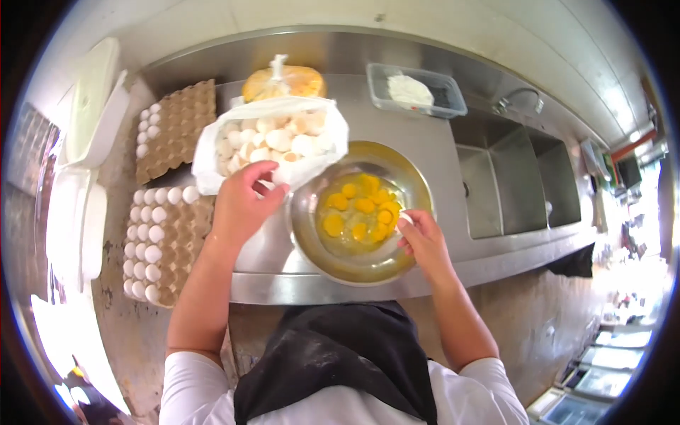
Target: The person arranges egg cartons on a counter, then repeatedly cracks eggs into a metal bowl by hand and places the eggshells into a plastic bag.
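A wide metal bowl point(304, 241) holds several yolks in clear egg white. My right hand point(423, 241) is at the bowl's right rim, its fingers closed round a white eggshell point(405, 218). At the front edge of a white plastic bag point(205, 166) full of cracked eggshells point(280, 138), my left hand point(248, 195) has its thumb and forefinger apart, with something white between them that I cannot make out clearly. Cardboard trays point(185, 244) with white eggs point(152, 253) lie left of my left arm.
Behind the bag sits a tied clear bag with orange contents point(301, 81). A clear plastic container point(448, 99) holds a white bag. Metal sinks point(482, 191) with a faucet point(520, 99) are at the right. White plastic bins point(74, 205) stand at the far left.
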{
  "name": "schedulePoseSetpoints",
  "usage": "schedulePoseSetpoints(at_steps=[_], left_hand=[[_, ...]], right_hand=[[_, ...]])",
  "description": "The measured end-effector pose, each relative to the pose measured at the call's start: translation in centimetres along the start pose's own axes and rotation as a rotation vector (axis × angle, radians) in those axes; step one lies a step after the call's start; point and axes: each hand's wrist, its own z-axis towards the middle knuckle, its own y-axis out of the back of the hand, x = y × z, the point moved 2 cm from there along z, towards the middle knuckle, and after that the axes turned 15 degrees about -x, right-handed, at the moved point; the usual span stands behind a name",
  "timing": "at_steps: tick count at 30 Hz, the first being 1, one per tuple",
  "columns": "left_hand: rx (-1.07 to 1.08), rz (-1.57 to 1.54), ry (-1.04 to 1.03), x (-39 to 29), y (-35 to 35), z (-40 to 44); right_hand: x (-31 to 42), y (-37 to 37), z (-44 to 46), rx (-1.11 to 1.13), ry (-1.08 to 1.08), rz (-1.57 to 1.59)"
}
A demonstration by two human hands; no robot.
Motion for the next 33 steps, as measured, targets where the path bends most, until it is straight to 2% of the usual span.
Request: schedulePoseSetpoints(at_steps=[2,4,6,8,11,13,14,16,20,22,23,25,28,30,33], left_hand=[[-0.08,0.091,0.019,0.9,2.2,1.7],[-0.157,0.219,-0.063,2.0,3.6,3.7],[-0.12,0.352,-0.138,3.4,3.4,5.3],[-0.109,0.512,-0.262,4.5,3.0,5.6],[-0.184,0.401,-0.293,3.1,4.7,4.0],[-0.222,0.295,-0.389,3.0,7.2,2.3],[-0.265,0.347,-0.354,3.1,8.9,1.0],[-0.203,0.203,-0.101,3.8,11.7,-2.1],[-0.34,0.211,0.091,5.8,16.2,-7.7],[-0.331,0.271,0.174,5.6,17.6,-9.4],[-0.367,0.308,0.2,6.0,18.0,-10.2],[-0.421,0.399,0.078,6.8,18.5,-11.4],[-0.434,0.337,0.132,6.7,19.6,-12.7],[-0.435,0.358,0.143,6.7,20.3,-13.2],[-0.429,0.339,0.184,7.1,20.9,-13.7]], right_hand=[[1.8,-2.3,-0.1,0.084,0.006,-0.02],[4.9,-6.0,-0.4,0.233,0.143,0.013],[8.2,-9.4,-0.4,0.288,0.225,-0.054],[10.7,-13.4,0.1,0.316,0.499,-0.076],[12.9,-17.5,1.1,0.115,0.823,-0.322],[13.0,-18.5,0.6,0.094,0.913,-0.195],[12.6,-19.0,0.4,0.098,0.888,-0.173],[11.7,-20.1,-0.1,0.175,0.827,-0.159],[10.2,-23.7,-0.4,0.37,0.779,-0.09],[10.4,-25.7,-1.6,0.481,0.802,-0.069],[10.6,-26.6,-2.3,0.517,0.83,-0.066],[10.6,-28.3,-3.6,0.619,0.822,-0.043],[10.9,-30.4,-6.0,0.705,0.812,0.019],[10.8,-31.0,-6.8,0.792,0.667,-0.024],[10.5,-31.8,-7.6,0.838,0.653,0.036]])
